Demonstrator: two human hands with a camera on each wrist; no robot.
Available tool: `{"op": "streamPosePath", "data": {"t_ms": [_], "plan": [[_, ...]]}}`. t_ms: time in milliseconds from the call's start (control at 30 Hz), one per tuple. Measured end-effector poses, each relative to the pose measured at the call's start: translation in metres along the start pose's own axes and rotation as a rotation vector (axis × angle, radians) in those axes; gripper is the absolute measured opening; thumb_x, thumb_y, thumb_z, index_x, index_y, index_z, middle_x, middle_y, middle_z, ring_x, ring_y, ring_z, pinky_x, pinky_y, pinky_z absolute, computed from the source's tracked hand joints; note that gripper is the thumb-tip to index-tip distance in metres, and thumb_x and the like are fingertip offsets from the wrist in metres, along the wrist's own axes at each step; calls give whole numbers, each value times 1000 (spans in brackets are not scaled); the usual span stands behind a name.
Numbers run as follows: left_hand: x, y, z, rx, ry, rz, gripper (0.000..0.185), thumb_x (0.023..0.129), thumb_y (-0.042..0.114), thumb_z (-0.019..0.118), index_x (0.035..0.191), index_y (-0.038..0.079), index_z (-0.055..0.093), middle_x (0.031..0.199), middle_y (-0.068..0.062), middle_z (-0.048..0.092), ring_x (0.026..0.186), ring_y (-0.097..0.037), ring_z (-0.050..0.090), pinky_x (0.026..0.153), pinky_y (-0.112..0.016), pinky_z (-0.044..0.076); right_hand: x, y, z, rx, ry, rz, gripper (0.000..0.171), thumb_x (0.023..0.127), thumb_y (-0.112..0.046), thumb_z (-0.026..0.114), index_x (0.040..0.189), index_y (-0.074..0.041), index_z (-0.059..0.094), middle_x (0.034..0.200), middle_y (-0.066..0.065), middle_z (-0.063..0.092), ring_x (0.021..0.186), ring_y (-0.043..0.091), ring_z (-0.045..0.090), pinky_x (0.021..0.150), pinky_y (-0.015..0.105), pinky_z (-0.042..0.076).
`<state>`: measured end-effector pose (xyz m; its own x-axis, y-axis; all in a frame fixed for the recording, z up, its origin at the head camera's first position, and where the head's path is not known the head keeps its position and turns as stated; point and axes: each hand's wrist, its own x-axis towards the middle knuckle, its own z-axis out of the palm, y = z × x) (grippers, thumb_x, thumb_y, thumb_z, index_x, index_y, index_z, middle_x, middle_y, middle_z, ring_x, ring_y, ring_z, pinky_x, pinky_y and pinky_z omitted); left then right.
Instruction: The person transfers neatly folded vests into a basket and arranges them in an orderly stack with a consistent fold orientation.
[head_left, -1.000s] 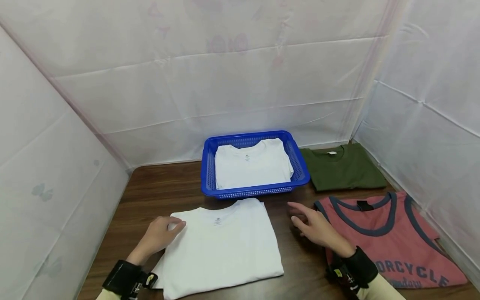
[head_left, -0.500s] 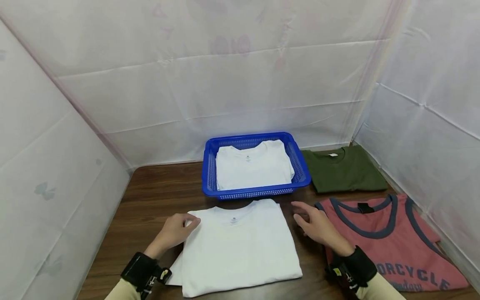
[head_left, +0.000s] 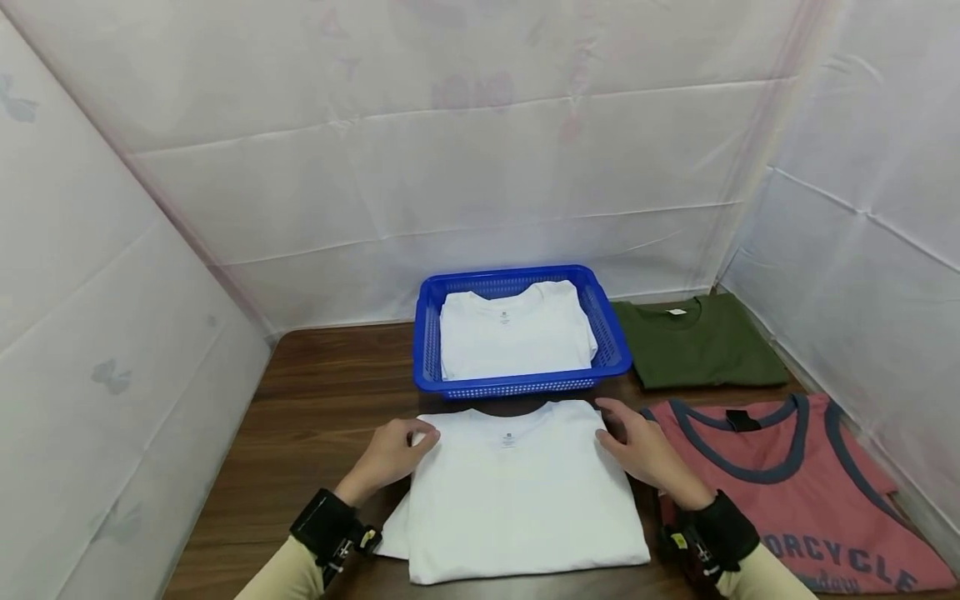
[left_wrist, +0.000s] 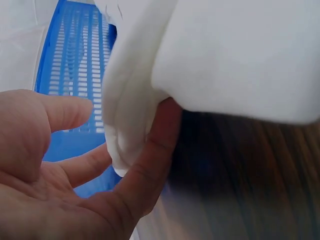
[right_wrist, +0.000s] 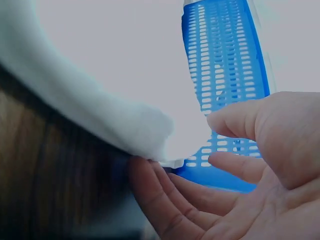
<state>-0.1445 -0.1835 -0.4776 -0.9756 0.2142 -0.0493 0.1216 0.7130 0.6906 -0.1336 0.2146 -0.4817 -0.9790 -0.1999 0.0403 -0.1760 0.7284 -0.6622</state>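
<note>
A folded white T-shirt [head_left: 525, 508] lies on the table in front of the basket, its neckline toward the basket and a lower corner of cloth sticking out at its left. My left hand [head_left: 393, 454] is at its upper left edge. In the left wrist view a fingertip [left_wrist: 167, 117] tucks in under the cloth, while the thumb [left_wrist: 70, 111] stands apart from it. My right hand [head_left: 641, 446] is at the upper right edge. In the right wrist view its fingertips [right_wrist: 142, 172] meet the underside of the shirt's edge, with the thumb spread above them.
Behind the shirt stands a blue plastic basket [head_left: 426, 333] holding another folded white T-shirt [head_left: 517, 333]. A folded dark green T-shirt [head_left: 705, 346] lies right of it. Nearer is a red shirt [head_left: 810, 492] with dark trim and lettering, beside my right forearm. White sheeting [head_left: 480, 183] encloses the table.
The white T-shirt has slid rightward across the table along with my left hand, up to my right hand. The right hand has stayed nearly in place. The view has shifted slightly.
</note>
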Motion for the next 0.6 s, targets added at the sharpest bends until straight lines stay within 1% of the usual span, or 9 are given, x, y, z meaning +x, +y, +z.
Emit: {"op": "streamPosePath", "data": {"t_ms": [67,133,167,267,400,433,500,533,600], "plan": [[3,2,4,-13,-2,3,22,101,20,67,111,5,79,116,-11,74,118,-33,65,98,-53,51,2,3,-2,-13,-5,20,52,99,-16,68,147,-4,52,130,26,65,105,37,69,80,46,55],[5,3,7,-26,-1,1,24,101,21,67,114,4,78,120,-11,73,120,-34,63,100,-54,50,5,5,-3,-13,-20,40,55,99,-16,69,148,-3,49,129,27,65,108,40,67,83,49,56],[5,4,8,-34,0,1,25,101,21,67,115,3,77,121,-12,72,122,-35,63,100,-55,49,6,6,-3,-13,-24,48,56,98,-16,69,149,-3,49,128,27,65,112,42,65,85,51,56],[6,6,10,-55,-1,-4,28,101,22,67,118,2,76,124,-13,71,126,-36,60,103,-56,47,10,8,-4,-12,-28,69,57,96,-13,70,148,-1,49,123,26,67,111,41,65,88,53,55],[7,7,12,-68,-1,-12,32,101,22,66,124,1,73,129,-15,69,129,-38,57,106,-57,45,14,8,-5,-9,-28,96,59,94,-11,73,147,-1,50,112,21,70,100,35,68,84,51,55],[7,8,12,-69,-1,-20,36,101,22,66,129,0,69,126,-15,69,124,-37,60,102,-55,48,15,8,-5,-9,-32,105,60,93,-11,73,147,0,50,109,19,70,97,33,68,83,50,55],[8,7,11,-85,6,-38,46,101,23,67,140,1,60,115,-12,69,107,-32,64,90,-48,53,16,8,-5,-10,-39,124,63,92,-11,75,148,0,48,105,16,70,92,30,67,79,48,55],[8,6,11,-99,11,-52,52,100,23,68,145,1,54,108,-11,67,98,-28,64,83,-44,53,16,8,-5,-13,-40,132,64,92,-11,75,148,0,48,102,14,69,89,28,66,78,46,55],[8,5,10,-164,7,-104,63,100,23,68,153,1,42,97,-9,61,81,-21,59,70,-37,50,18,7,-5,-20,-39,147,66,91,-11,76,148,1,47,100,13,67,86,26,63,76,45,54]]}}
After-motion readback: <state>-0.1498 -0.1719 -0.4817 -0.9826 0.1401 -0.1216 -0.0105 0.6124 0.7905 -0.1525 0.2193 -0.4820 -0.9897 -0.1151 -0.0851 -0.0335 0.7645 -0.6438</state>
